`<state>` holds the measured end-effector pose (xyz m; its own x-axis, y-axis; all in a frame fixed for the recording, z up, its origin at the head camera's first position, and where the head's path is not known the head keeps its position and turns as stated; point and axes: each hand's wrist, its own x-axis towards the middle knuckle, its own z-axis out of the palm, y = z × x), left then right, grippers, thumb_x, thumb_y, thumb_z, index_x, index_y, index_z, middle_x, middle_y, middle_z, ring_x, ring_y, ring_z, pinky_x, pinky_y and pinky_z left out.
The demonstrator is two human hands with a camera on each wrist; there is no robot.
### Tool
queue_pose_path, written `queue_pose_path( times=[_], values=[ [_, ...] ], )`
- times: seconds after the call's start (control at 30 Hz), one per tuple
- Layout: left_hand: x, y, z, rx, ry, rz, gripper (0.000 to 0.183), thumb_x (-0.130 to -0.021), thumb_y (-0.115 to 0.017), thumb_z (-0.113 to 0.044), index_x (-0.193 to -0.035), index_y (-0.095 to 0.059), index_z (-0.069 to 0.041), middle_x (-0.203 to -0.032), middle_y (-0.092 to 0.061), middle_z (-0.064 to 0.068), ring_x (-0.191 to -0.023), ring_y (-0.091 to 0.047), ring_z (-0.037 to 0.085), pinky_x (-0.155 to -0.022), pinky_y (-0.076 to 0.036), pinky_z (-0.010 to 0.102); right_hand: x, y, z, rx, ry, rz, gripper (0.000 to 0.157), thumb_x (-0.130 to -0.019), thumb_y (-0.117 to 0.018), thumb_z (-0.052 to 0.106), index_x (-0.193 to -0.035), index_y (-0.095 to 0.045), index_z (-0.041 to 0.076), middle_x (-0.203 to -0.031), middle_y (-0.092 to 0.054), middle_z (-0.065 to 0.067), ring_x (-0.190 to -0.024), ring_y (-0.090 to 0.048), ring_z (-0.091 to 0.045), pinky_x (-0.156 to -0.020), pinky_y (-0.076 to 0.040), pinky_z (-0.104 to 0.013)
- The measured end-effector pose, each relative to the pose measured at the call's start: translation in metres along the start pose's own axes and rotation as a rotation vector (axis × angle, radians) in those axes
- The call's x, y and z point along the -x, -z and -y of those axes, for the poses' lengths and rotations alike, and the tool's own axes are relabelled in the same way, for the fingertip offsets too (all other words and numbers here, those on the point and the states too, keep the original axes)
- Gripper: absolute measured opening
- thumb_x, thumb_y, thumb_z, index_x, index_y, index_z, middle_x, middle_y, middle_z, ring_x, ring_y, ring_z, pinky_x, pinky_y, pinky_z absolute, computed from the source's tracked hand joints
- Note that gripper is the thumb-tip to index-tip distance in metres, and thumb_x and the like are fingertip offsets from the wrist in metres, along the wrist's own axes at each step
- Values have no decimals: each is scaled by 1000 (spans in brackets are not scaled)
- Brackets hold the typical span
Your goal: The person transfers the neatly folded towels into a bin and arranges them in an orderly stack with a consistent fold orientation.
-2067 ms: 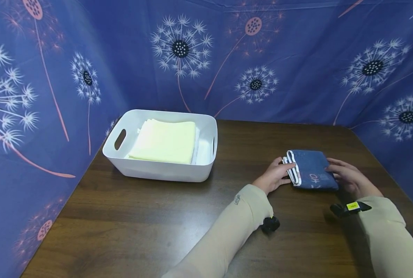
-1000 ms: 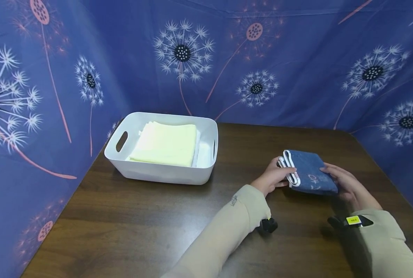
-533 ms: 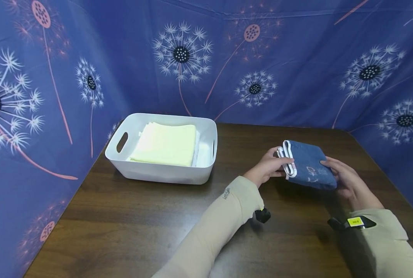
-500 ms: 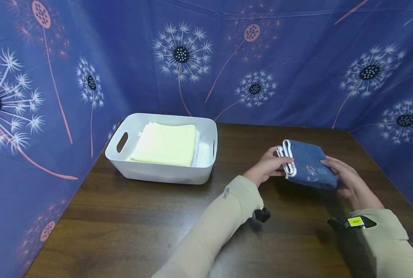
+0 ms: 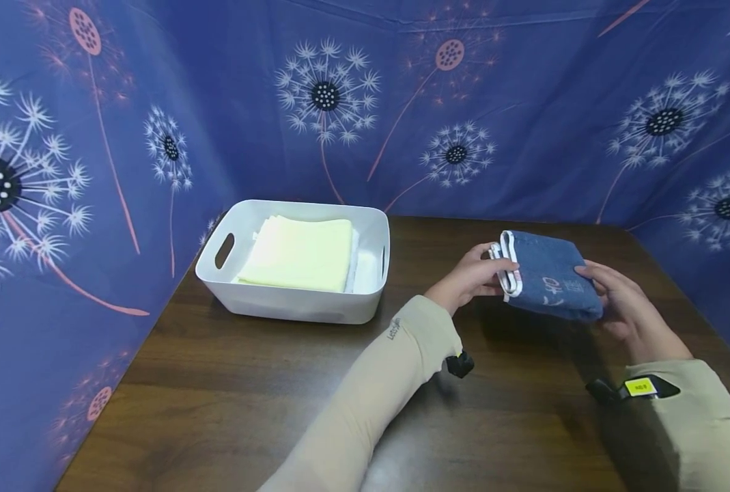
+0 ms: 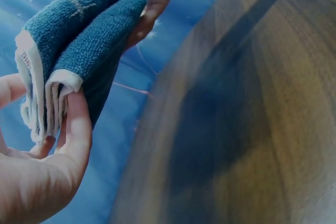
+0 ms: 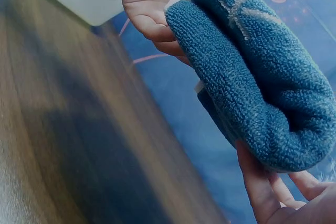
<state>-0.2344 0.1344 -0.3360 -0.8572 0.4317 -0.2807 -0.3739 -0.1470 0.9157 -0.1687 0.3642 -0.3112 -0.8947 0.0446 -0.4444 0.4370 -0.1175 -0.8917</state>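
Observation:
A folded dark blue towel (image 5: 549, 277) with white hemmed edges and pale printed marks is held up over the table at the right. My left hand (image 5: 472, 277) grips its white-edged side, thumb on top and fingers underneath. At the opposite, rounded fold, my right hand (image 5: 625, 307) pinches the towel. In the left wrist view the stacked white hems of the towel (image 6: 89, 40) sit between thumb and fingers of the left hand (image 6: 47, 171). The right wrist view shows the thick fold of the towel (image 7: 247, 77) resting in the right hand's fingers (image 7: 257, 187).
A white plastic basket (image 5: 291, 307) with handle holes stands at the back left of the brown wooden table (image 5: 229, 396). In it lies a folded pale yellow towel (image 5: 300, 253) over a whitish cloth. Blue dandelion-print fabric (image 5: 395, 96) hangs behind and along the sides.
Both hands have lifted the folded towel off the table, raising it higher and tilting it slightly. The basket and the yellow towel have stayed where they were.

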Motion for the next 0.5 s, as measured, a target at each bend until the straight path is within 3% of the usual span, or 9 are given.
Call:
queue_pose_path(
  times=[0.2, 0.3, 0.4, 0.5],
  values=[
    [5, 6, -13, -39, -20, -21, 58, -83, -70, -14, -135, -44, -19, -82, -63, 5, -68, -62, 19, -79, -51, 43, 2, -11, 6, -65, 42, 34, 48, -92, -59, 31, -134, -36, 33, -84, -61, 7, -70, -61, -13, -60, -52, -31],
    [6, 6, -20, -42, -29, -24, 57, -83, -69, -14, -134, -45, -19, -83, -62, 4, -70, -62, 20, -79, -51, 44, 4, -14, 9, -20, 42, 3, 59, -89, -62, 35, -140, -32, 36, -92, -55, 10, -72, -60, -10, -61, -52, -31],
    [7, 6, -26, -49, -38, -19, 57, -83, -69, -14, -134, -44, -18, -85, -61, 3, -71, -62, 19, -76, -53, 42, 6, -17, 14, 26, 33, -23, 81, -86, -64, 41, -149, -14, 33, -93, -53, 11, -73, -58, -8, -62, -51, -30],
    [8, 8, -32, -51, -45, -20, 58, -83, -69, -15, -135, -43, -16, -85, -61, 4, -69, -61, 18, -78, -52, 43, 7, -20, 18, 28, 37, -17, 87, -86, -64, 42, -150, -7, 30, -92, -55, 11, -73, -59, -8, -62, -50, -30]
  ],
)
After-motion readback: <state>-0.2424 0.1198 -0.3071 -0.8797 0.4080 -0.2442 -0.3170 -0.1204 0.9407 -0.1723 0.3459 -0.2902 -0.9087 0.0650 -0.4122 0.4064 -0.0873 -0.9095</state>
